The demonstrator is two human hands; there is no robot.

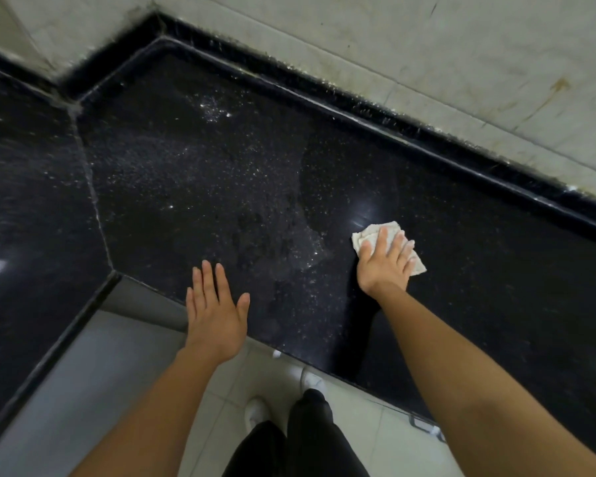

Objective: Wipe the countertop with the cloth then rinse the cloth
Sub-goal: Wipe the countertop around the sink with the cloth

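Hands (216,315) flat, whitish cloth (367,234) crumpled, perhaps damp

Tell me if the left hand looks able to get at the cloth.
Likely yes: the left hand is open at the countertop front edge, only bare surface between it and the cloth, though the right hand covers most of it.

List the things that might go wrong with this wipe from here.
1. The right hand presses flat on the cloth without gripping it, so the cloth may slide out.
2. The wet patch lies left of the cloth, near the countertop's front edge. A stroke toward the body may push water onto the floor.
3. The white specks near the back corner could be missed.
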